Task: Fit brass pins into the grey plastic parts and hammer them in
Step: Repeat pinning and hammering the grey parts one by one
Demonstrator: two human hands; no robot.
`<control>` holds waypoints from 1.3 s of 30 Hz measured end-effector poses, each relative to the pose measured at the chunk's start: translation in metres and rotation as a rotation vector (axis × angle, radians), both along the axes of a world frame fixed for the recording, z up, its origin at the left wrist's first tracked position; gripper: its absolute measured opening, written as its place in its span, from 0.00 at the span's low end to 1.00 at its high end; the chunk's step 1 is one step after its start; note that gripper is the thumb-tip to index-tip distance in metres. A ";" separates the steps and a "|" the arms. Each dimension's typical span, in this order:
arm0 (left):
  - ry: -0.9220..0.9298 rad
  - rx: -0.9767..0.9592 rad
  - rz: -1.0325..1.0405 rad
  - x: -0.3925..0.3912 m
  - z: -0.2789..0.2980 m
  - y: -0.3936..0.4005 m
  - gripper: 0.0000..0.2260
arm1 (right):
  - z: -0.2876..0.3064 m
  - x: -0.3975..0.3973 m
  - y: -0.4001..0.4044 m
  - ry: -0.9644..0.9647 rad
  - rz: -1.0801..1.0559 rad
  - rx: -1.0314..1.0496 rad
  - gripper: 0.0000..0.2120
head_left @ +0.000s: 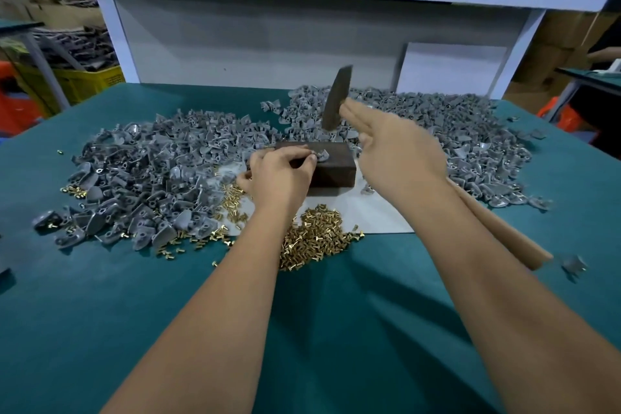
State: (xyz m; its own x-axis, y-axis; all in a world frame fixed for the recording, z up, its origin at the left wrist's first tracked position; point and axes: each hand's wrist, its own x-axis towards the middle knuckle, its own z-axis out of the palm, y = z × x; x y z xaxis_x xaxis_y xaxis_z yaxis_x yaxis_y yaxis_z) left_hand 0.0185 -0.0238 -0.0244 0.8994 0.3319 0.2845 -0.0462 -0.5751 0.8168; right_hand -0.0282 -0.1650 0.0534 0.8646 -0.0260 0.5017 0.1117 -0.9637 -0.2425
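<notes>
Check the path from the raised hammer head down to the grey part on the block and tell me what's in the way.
Nothing visible blocks it. The hammer head hangs above the grey part on the dark block; the left hand pinches the part's left side, close beside the strike spot.

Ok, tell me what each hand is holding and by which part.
The right hand grips the hammer by its wooden handle, just below the head. The left hand pinches a grey plastic part by its edge, atop the dark block.

The head camera is looking forward and down, close over the green table (100,296) (a single wide-angle view).
</notes>
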 end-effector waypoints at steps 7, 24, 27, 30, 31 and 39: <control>0.001 0.019 0.004 -0.002 0.001 -0.001 0.06 | -0.006 0.000 -0.004 0.135 0.052 -0.112 0.26; 0.028 -0.164 -0.125 -0.004 0.006 0.002 0.05 | -0.056 0.028 -0.022 0.229 -0.302 0.053 0.10; 0.025 -0.175 -0.131 -0.007 0.007 0.002 0.03 | -0.059 0.030 -0.015 -0.047 -0.221 -0.018 0.13; -0.003 -0.170 -0.157 -0.010 0.009 0.003 0.04 | -0.060 0.032 0.000 -0.090 -0.026 0.102 0.15; -0.009 -0.163 -0.164 -0.010 0.009 0.003 0.04 | -0.061 0.033 0.006 -0.073 0.033 0.125 0.16; 0.005 -0.189 -0.197 -0.010 0.010 0.005 0.09 | -0.052 0.043 0.014 0.020 0.099 0.292 0.08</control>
